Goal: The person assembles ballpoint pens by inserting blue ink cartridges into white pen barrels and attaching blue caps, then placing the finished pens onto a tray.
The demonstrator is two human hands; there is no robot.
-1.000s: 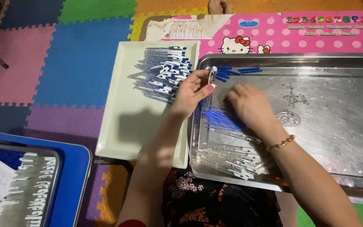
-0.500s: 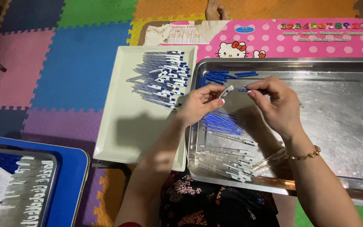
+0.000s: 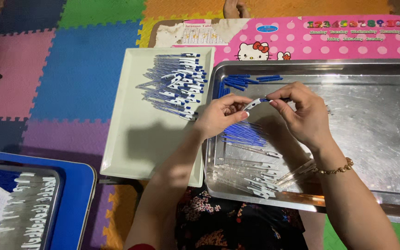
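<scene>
Left hand (image 3: 221, 115) and right hand (image 3: 299, 113) both raised over the steel tray (image 3: 376, 139), pinched on opposite ends of one pen (image 3: 258, 103): white-and-blue end in left fingertips, thin blue end in right. Held level above tray's left half, prob. so parts slide together along one line. Sorted by kind inside the tray: blue caps (image 3: 239, 82) at far-left corner, blue refills (image 3: 244, 134) below the hands, clear barrels (image 3: 251, 173) at near edge. Left of tray, touching it, white tray (image 3: 135, 148) w/ finished pens (image 3: 174, 90) heaped at far end. Pen's middle hidden by fingers; join not visible. Second steel tray (image 3: 47, 208) well left, cut off by frame.
</scene>
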